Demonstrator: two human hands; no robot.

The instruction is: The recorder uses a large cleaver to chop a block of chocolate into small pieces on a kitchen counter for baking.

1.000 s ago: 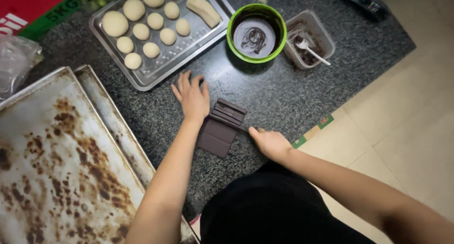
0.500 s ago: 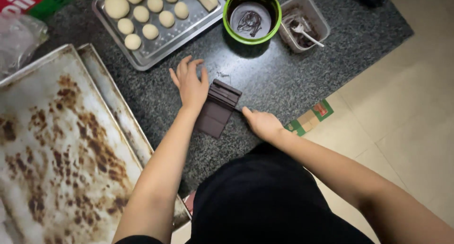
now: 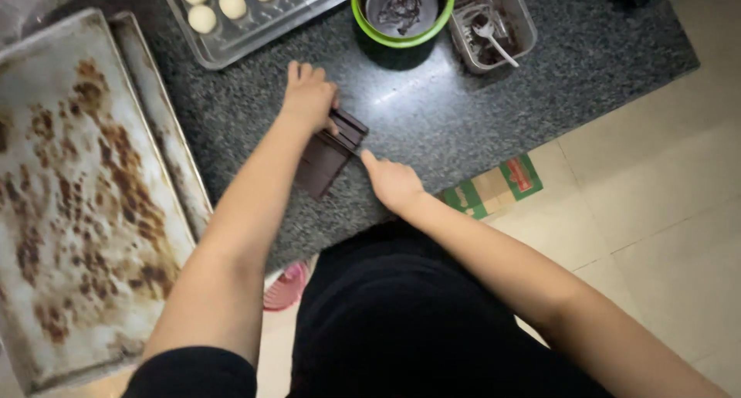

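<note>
Pressing down on a dark brown slab of chocolate (image 3: 328, 155), the left hand (image 3: 309, 97) lies flat across its far end, fingers spread and unclenched, on the speckled dark granite table (image 3: 478, 128). The right hand (image 3: 394, 183) rests at the slab's near right edge, fingers together and touching it, pinching nothing that I can see. Compared with a second ago, the slab has turned from lying crosswise to standing more lengthwise under the left hand, and both hands have closed in on it. Beyond the left hand sit a green round bowl (image 3: 401, 16) with dark smears, a clear plastic tub with a white spoon (image 3: 494, 27), and a metal tray of pale dough balls (image 3: 239, 20). Left of the left arm lies a stained, rusty baking sheet (image 3: 69, 197).
</note>
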